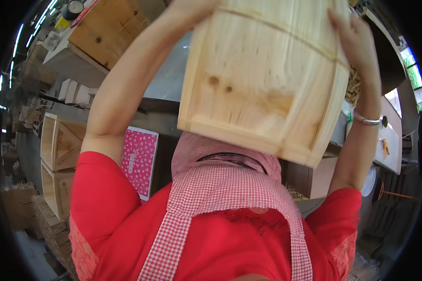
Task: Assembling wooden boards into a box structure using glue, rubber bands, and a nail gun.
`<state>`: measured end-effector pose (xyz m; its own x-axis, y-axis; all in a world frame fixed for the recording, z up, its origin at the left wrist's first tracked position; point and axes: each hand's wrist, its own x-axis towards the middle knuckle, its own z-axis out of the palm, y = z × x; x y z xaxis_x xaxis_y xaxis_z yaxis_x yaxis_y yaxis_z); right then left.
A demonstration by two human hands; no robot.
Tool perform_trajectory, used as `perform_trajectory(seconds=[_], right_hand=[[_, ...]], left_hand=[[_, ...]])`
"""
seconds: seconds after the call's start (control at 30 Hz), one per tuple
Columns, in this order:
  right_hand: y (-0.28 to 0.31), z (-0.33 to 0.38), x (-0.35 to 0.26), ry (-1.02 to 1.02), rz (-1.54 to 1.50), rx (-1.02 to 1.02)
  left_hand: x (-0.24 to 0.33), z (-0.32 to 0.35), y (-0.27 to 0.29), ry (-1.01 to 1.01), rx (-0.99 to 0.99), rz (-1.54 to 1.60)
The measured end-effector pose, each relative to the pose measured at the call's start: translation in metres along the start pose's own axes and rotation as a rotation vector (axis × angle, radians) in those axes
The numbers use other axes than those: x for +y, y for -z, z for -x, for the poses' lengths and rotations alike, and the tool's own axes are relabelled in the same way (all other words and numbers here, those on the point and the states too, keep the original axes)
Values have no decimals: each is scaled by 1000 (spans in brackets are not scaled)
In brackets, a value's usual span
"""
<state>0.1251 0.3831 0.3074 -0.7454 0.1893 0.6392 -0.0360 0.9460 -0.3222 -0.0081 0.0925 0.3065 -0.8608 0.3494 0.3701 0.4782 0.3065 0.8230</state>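
Note:
A pale wooden box (267, 70) with knots and raised strips along its edges is tilted up in front of my chest, its lower edge close to my checked apron (239, 187). My left hand (194, 7) grips its far left side, with the fingers cut off by the top of the picture. On the far right side, my right hand (356, 40), slightly blurred, presses against the box's edge. A bracelet (368, 120) circles my right wrist. The box hides most of the work surface behind it.
Left of me stand stacked wooden crates (63, 143) and a pink patterned packet (139, 161). A knotty wooden panel (110, 35) is at the back left. Small wooden pieces (353, 89) lie beyond the box at the right; a white table (390, 140) stands further right.

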Motion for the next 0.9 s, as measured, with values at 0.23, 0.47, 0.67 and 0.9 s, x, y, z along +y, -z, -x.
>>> perform_trajectory(seconds=[0.23,0.47,0.67,0.9], right_hand=[[-28,8,-61,610,48,685],[-141,77,-5,246,-121,446],[-103,65,-21,249,-135,452],[-111,105,-15,248,-146,431]], left_hand=[[-38,-4,13,-489,655,-237],[-132,31,-51,-465,575,-2],[-102,33,-35,-433,535,5],[-114,66,-55,-442,607,-71]])
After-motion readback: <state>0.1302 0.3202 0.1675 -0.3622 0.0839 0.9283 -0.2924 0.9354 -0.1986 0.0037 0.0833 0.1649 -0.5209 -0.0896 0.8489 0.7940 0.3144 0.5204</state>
